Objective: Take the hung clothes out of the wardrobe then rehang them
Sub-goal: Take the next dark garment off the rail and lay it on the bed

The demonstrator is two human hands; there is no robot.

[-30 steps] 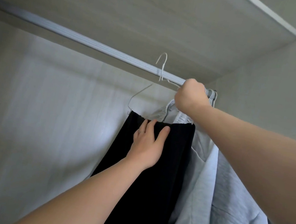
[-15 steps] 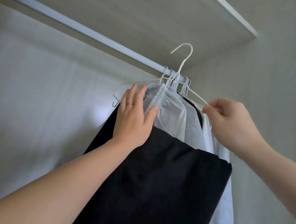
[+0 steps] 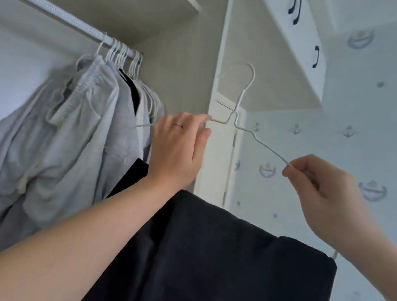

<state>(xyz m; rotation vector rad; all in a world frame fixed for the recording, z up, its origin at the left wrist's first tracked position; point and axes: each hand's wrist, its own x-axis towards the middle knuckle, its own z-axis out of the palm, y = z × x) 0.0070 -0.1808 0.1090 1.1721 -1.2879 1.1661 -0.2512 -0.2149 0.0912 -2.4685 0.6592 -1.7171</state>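
1. The left hand (image 3: 177,147) is raised, back toward the camera, forearm sloping up from the lower left. Its fingers curl over the left shoulder of a white wire hanger (image 3: 241,100), with the thumb beneath.
2. The right hand (image 3: 325,192) reaches in from the right and pinches the hanger's right shoulder wire between thumb and fingertips.
3. The hanger's hook stands upright between and above both hands, clear of the rail (image 3: 46,7).
4. A dark garment (image 3: 226,270) hangs folded from the hanger, below both hands.
5. Left of the left hand, the wardrobe (image 3: 178,70) holds grey clothes (image 3: 69,144) hung on the rail, bunched toward its right end.
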